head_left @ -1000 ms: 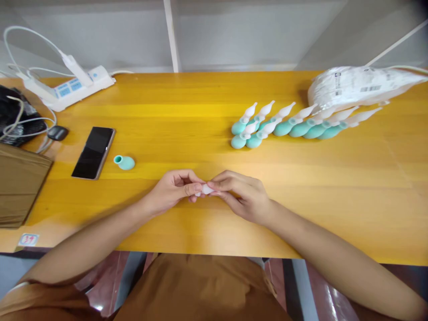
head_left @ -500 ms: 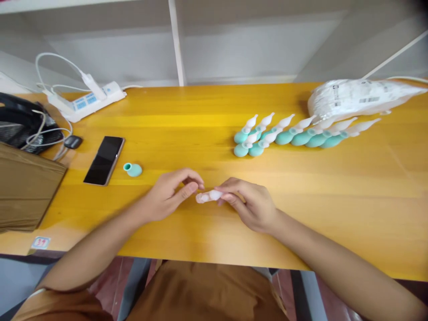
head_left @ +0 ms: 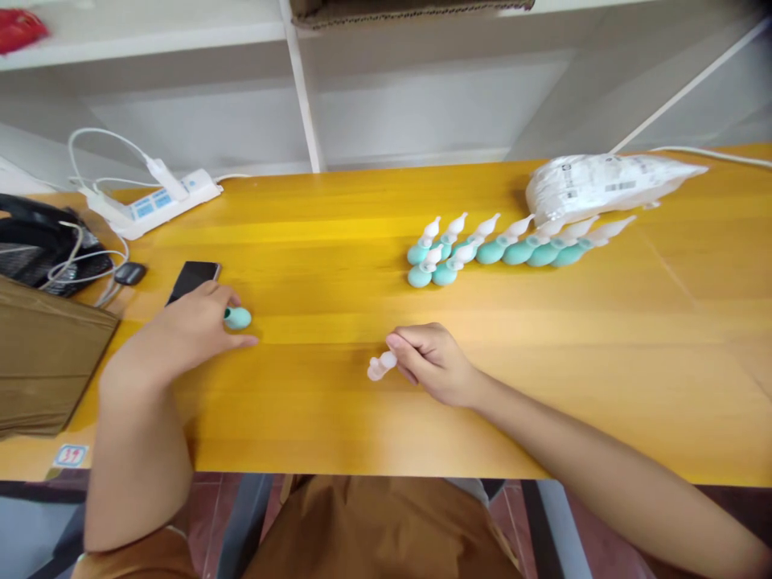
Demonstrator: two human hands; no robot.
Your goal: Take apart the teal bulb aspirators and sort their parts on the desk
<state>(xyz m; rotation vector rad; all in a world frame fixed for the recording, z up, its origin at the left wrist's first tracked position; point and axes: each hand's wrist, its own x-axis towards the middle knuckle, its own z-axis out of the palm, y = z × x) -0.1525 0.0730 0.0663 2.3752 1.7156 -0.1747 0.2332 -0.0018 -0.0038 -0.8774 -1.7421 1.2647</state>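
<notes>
My right hand [head_left: 435,363] is closed round a small white nozzle tip [head_left: 381,367], which pokes out to the left just above the yellow table [head_left: 338,402]. My left hand [head_left: 191,328] has reached out to the left and its fingers rest on a loose teal rubber bulb [head_left: 237,318], partly covering it. At the back right lies a row of several assembled pieces [head_left: 482,249], each a teal bulb with a white tip.
A black phone [head_left: 191,277] lies partly under my left hand. A white power strip [head_left: 158,203] with cables, a black object [head_left: 36,241] and a brown box [head_left: 42,354] are at the left. A white plastic bag [head_left: 597,183] lies behind the row.
My left hand let go of the white tip and moved left to the teal bulb beside the phone. My right hand kept the tip.
</notes>
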